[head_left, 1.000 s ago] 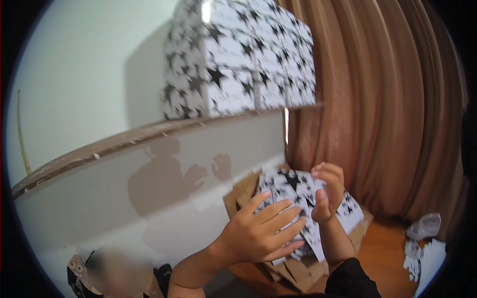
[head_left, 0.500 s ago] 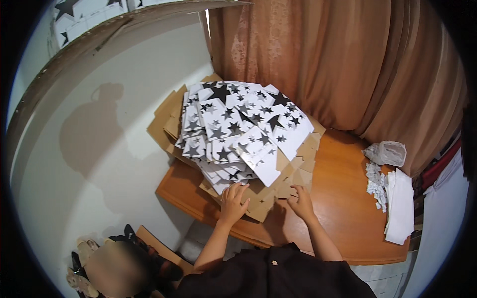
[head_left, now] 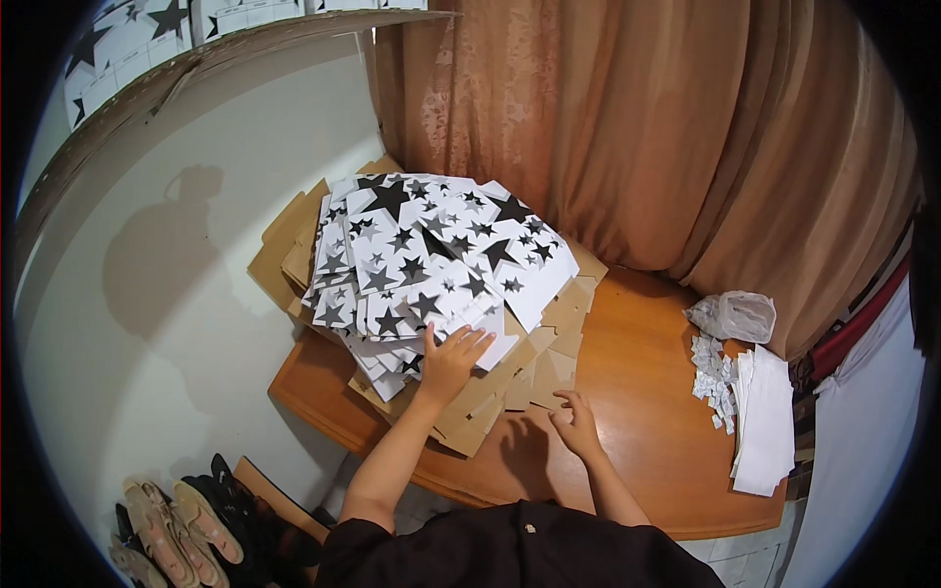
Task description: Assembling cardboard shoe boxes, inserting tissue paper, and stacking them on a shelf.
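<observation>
A pile of white star-patterned cardboard sheets [head_left: 392, 265], printed with black and grey stars, lies fanned out on the table. Beneath it are several layers of flat brown cardboard [head_left: 466, 426]. My left hand [head_left: 451, 363] rests on the near edge of the top white sheet, its fingers spread and not wrapped round anything. Over the table just right of the brown cardboard hovers my right hand [head_left: 576, 426], its fingers loosely bent and apart, with nothing in it.
The wooden table [head_left: 637, 392] stands against a wall and a brown curtain [head_left: 627, 127]. At its right lie a clear plastic bag [head_left: 735, 316], small silvery packets [head_left: 713, 380] and white folded sheets [head_left: 765, 421]. Shoes [head_left: 186, 524] stand lower left; a shelf [head_left: 196, 64] juts above.
My left hand has moved forward from the pile's near edge onto the top star-patterned sheet. My right hand stays raised over the table. The whole view has shifted slightly.
</observation>
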{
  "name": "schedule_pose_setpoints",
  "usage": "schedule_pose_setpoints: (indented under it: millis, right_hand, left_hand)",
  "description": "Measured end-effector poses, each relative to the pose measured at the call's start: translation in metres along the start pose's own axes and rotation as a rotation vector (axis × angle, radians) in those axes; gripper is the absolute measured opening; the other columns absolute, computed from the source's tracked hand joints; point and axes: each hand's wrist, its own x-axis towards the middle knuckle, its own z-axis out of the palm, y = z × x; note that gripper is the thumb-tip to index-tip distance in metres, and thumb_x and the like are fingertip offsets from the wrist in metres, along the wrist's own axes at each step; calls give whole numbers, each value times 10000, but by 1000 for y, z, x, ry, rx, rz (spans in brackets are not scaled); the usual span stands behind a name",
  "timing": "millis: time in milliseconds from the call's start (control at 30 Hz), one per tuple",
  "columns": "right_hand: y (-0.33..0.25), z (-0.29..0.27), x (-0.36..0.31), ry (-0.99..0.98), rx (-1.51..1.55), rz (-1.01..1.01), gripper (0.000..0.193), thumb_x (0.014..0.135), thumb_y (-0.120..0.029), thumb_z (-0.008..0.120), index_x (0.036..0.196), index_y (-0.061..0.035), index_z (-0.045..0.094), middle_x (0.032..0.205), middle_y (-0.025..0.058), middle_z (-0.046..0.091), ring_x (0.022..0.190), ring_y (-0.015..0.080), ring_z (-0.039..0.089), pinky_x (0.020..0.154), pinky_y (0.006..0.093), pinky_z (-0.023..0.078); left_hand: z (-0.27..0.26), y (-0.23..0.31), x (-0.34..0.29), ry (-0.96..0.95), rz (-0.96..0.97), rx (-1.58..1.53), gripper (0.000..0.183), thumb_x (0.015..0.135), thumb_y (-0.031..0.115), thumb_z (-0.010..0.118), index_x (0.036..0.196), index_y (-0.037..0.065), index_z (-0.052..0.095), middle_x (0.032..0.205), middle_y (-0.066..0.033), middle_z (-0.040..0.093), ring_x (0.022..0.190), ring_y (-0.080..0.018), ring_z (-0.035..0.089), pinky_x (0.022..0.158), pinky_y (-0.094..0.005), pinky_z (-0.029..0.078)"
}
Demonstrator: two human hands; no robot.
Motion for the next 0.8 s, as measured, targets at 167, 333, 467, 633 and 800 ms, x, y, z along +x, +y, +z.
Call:
schedule_pose_setpoints:
  millis: [167, 333, 467, 633, 800]
  right_hand:
    - [-1, -27, -22, 150, -13, 56, 346, 770, -98, 640, 1108, -83, 568, 1039, 119, 531, 901, 229, 550, 748, 334, 450]
    - [6, -50, -46, 294, 31, 157, 343, 774, -119, 640, 1110, -107, 571, 1059, 69, 536, 929, 188, 549, 793, 337, 428]
    - [11, -53, -57, 405, 175, 232, 397, 795, -113, 626, 1177, -83, 521, 1119, 92, 528, 939, 170, 538, 812, 338, 426]
    - [0, -56, -67, 562, 295, 285, 998, 684, -219, 759, 1439, -141, 111, 1355, 211, 298, 1139, 311, 433, 865, 441, 404]
    - [-8, -69, -98, 759, 149, 258, 1002, 717, -300, 748, 1453, -123, 91, 1412, 227, 247, 1258, 355, 341, 982, 470, 323]
  left_hand:
    - [-35, -11, 45, 343, 66, -127, 323, 838, 90, 489, 1111, 172, 639, 1096, -23, 650, 1000, -212, 617, 896, -414, 433]
    - [-76, 0, 78, 540, 162, -184, 285, 819, 70, 516, 1068, 117, 646, 1070, -63, 656, 1017, -246, 616, 874, -417, 448]
    - [-89, 13, 88, 703, 222, -232, 258, 859, 104, 493, 1072, 99, 638, 1078, -78, 653, 1003, -272, 619, 860, -404, 462]
    - [-89, 53, 72, 826, 298, -442, 223, 849, 106, 532, 1045, 90, 638, 1083, -103, 648, 1027, -279, 616, 885, -416, 455]
    - [-92, 107, 18, 849, 255, -677, 206, 818, 99, 606, 1023, 80, 626, 1081, -108, 644, 1048, -288, 609, 921, -420, 451]
